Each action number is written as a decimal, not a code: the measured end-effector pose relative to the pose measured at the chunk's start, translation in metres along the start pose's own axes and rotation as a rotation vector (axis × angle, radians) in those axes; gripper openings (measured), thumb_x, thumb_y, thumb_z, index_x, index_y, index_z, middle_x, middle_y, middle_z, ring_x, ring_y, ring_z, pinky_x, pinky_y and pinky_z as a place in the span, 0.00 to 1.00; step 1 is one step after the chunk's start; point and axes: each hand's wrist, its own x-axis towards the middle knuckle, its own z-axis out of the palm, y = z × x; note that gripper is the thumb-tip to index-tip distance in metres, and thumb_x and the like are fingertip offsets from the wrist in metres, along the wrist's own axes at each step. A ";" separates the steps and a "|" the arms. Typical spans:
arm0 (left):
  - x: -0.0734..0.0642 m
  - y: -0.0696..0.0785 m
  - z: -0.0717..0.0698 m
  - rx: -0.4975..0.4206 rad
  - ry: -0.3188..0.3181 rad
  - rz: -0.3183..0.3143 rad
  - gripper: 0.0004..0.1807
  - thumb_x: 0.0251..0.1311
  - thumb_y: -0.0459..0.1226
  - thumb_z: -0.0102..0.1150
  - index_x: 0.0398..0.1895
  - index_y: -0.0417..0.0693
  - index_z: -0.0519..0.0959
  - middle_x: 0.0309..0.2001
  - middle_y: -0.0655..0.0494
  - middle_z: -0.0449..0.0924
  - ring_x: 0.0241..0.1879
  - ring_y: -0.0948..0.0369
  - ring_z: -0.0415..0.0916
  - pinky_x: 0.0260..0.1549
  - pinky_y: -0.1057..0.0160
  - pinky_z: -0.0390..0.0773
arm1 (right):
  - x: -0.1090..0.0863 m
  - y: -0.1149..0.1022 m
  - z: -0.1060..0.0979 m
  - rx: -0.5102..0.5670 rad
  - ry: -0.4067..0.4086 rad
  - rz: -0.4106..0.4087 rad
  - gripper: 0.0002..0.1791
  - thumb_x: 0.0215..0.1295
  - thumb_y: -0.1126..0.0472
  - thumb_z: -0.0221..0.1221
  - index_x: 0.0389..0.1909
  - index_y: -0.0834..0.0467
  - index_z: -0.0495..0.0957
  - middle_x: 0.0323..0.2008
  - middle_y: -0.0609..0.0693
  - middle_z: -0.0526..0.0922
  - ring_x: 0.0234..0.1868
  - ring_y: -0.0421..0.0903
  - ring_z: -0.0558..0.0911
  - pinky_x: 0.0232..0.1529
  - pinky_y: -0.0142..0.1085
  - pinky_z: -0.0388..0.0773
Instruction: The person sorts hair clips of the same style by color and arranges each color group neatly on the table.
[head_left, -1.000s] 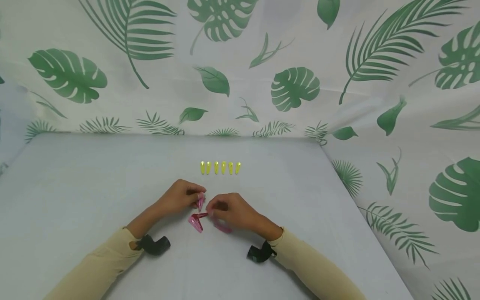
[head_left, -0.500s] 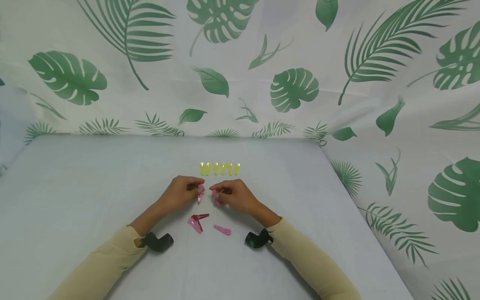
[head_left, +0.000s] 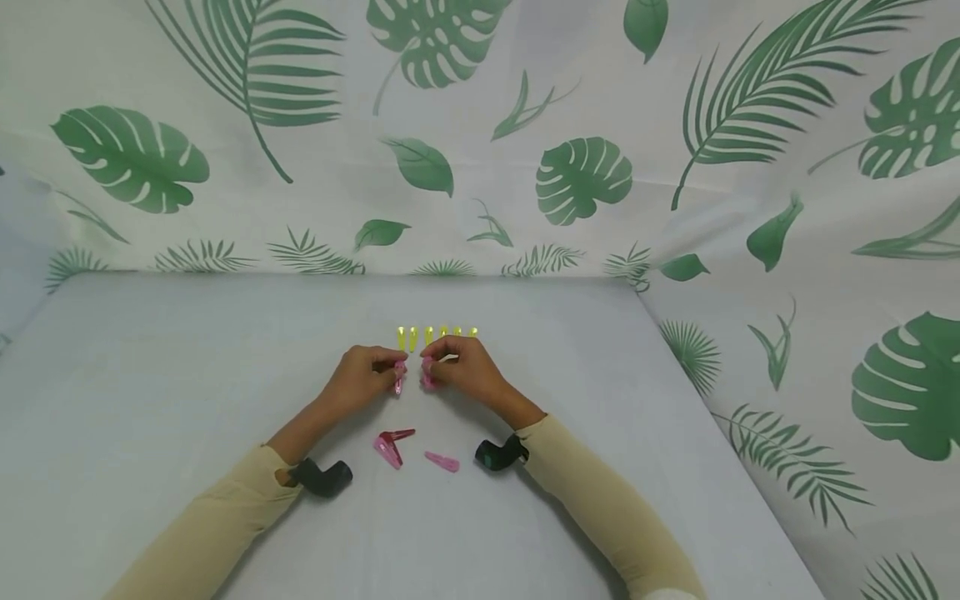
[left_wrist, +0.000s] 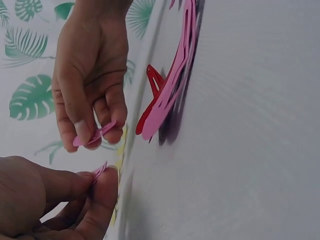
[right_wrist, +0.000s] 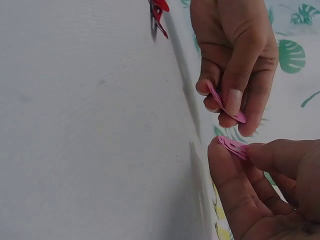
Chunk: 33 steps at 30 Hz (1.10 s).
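Note:
My left hand (head_left: 363, 382) pinches a pink snap hair clip (head_left: 399, 379) between thumb and fingertips, its narrow end pointing down. Close on its right, my right hand (head_left: 468, 371) pinches another pink hair clip (head_left: 427, 372). A small gap parts the two held clips, also seen in the right wrist view, where the right hand's clip (right_wrist: 232, 147) lies below the left hand's clip (right_wrist: 225, 104). Nearer me lie a loose pink clip (head_left: 442, 461) and a pink clip (head_left: 387, 452) overlapping red clip pieces (head_left: 402, 433).
Several yellow hair clips (head_left: 413, 339) stand in a row just beyond the hands, the right ones partly hidden by the right hand. A white cloth covers the table (head_left: 187, 367). Leaf-print curtain (head_left: 495, 175) hangs behind and at the right.
My right hand has risen from the loose clips with a pink clip and moved away from me, up beside the left hand. The left hand has shifted slightly forward, still holding its clip.

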 end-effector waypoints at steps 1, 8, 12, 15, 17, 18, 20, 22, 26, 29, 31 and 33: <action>0.001 0.000 0.000 -0.002 0.001 -0.004 0.12 0.60 0.27 0.62 0.47 0.32 0.83 0.43 0.44 0.84 0.41 0.54 0.81 0.40 0.58 0.79 | 0.001 0.000 0.000 0.010 0.001 0.004 0.07 0.63 0.72 0.61 0.42 0.69 0.81 0.36 0.58 0.81 0.31 0.48 0.84 0.32 0.40 0.82; 0.002 0.001 0.001 -0.010 0.000 -0.022 0.11 0.59 0.26 0.62 0.45 0.32 0.83 0.40 0.44 0.85 0.37 0.55 0.81 0.36 0.61 0.79 | 0.008 0.000 0.003 -0.005 -0.018 0.009 0.06 0.63 0.72 0.61 0.40 0.67 0.82 0.33 0.55 0.84 0.30 0.47 0.84 0.32 0.38 0.82; 0.003 0.001 0.002 -0.008 -0.004 -0.010 0.11 0.59 0.26 0.62 0.44 0.31 0.83 0.38 0.45 0.85 0.36 0.55 0.81 0.35 0.61 0.79 | 0.011 0.000 0.005 -0.069 -0.033 0.003 0.06 0.63 0.71 0.61 0.40 0.66 0.83 0.31 0.53 0.84 0.28 0.46 0.84 0.30 0.37 0.81; 0.005 -0.001 0.004 -0.012 -0.014 0.000 0.10 0.60 0.27 0.62 0.44 0.32 0.83 0.39 0.45 0.85 0.37 0.56 0.82 0.36 0.60 0.80 | 0.012 -0.002 0.005 -0.125 -0.028 0.014 0.06 0.63 0.71 0.61 0.39 0.66 0.83 0.30 0.53 0.84 0.27 0.45 0.83 0.29 0.36 0.80; 0.007 -0.002 0.005 -0.012 -0.019 0.015 0.10 0.60 0.27 0.63 0.43 0.32 0.83 0.39 0.45 0.85 0.38 0.56 0.82 0.37 0.60 0.80 | 0.012 -0.004 0.005 -0.153 -0.021 0.024 0.06 0.62 0.71 0.61 0.39 0.66 0.83 0.30 0.52 0.84 0.26 0.44 0.83 0.28 0.35 0.80; 0.007 -0.003 0.005 -0.009 -0.019 0.023 0.09 0.60 0.27 0.62 0.43 0.31 0.83 0.39 0.45 0.85 0.38 0.55 0.82 0.38 0.59 0.80 | 0.012 -0.005 0.005 -0.159 -0.020 0.031 0.06 0.62 0.72 0.61 0.39 0.66 0.83 0.30 0.52 0.84 0.26 0.43 0.83 0.28 0.35 0.80; 0.008 -0.003 0.006 -0.002 -0.005 0.031 0.09 0.60 0.27 0.62 0.42 0.32 0.84 0.38 0.45 0.85 0.38 0.55 0.82 0.38 0.58 0.80 | 0.013 -0.007 0.006 -0.174 -0.025 0.035 0.06 0.61 0.72 0.61 0.38 0.65 0.83 0.30 0.52 0.84 0.26 0.43 0.82 0.28 0.34 0.79; 0.008 -0.003 0.005 0.010 0.015 0.033 0.08 0.59 0.27 0.62 0.41 0.32 0.84 0.38 0.45 0.85 0.38 0.55 0.82 0.39 0.56 0.80 | 0.014 -0.008 0.007 -0.178 -0.029 0.039 0.06 0.61 0.71 0.62 0.38 0.65 0.83 0.30 0.52 0.84 0.26 0.42 0.81 0.28 0.33 0.78; 0.009 -0.004 0.005 0.045 0.038 0.031 0.08 0.59 0.27 0.63 0.41 0.33 0.85 0.38 0.45 0.85 0.38 0.54 0.81 0.40 0.54 0.79 | 0.016 -0.006 0.009 -0.214 -0.022 0.044 0.06 0.61 0.69 0.63 0.39 0.64 0.84 0.30 0.51 0.84 0.26 0.42 0.79 0.27 0.32 0.76; 0.010 -0.005 0.003 0.073 0.030 0.035 0.08 0.59 0.27 0.62 0.41 0.33 0.85 0.39 0.44 0.85 0.39 0.53 0.81 0.41 0.53 0.79 | 0.018 -0.004 0.011 -0.277 -0.005 0.046 0.06 0.61 0.68 0.64 0.39 0.62 0.84 0.30 0.49 0.84 0.26 0.41 0.78 0.27 0.31 0.75; 0.011 -0.006 0.003 0.086 0.019 0.035 0.09 0.59 0.26 0.61 0.41 0.32 0.84 0.39 0.44 0.85 0.40 0.52 0.81 0.41 0.53 0.78 | 0.020 -0.003 0.011 -0.328 -0.002 0.041 0.06 0.61 0.67 0.65 0.39 0.61 0.85 0.31 0.48 0.83 0.28 0.40 0.78 0.29 0.31 0.74; 0.013 -0.007 0.002 0.103 0.010 0.031 0.10 0.57 0.25 0.60 0.42 0.32 0.84 0.39 0.43 0.85 0.39 0.53 0.80 0.41 0.53 0.78 | 0.021 -0.003 0.012 -0.375 -0.005 0.033 0.06 0.61 0.67 0.65 0.39 0.61 0.85 0.31 0.48 0.83 0.30 0.40 0.77 0.31 0.31 0.74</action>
